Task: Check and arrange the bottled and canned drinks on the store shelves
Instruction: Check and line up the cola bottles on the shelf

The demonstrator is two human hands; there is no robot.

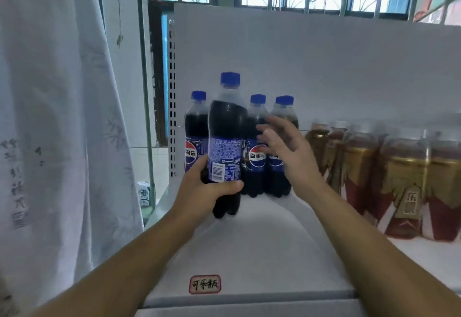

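The fingers (199,167) of the left hand (199,192) curl round the lower label of a Pepsi bottle (225,122), with the thumb across the front just below the barcode. The bottle is grasped upright, just left of the frame's centre. Its back label faces the camera, while the three other Pepsi bottles (257,162) behind it show their logos. The low grip probably lets the person twist it logo-forward and seat it with the group. I cannot tell whether its base touches the white shelf (249,242) or hangs just above it.

The right hand (282,149) is released, its fingers spread and blurred, holding nothing. It hovers in front of the two rightmost colas, seemingly ready to steady them. Both forearms reach up from the lower corners of the frame, and the left wrist is bent inward. Red-and-gold drink bottles (404,167) stand grouped at the right, near the colas but apart from them.
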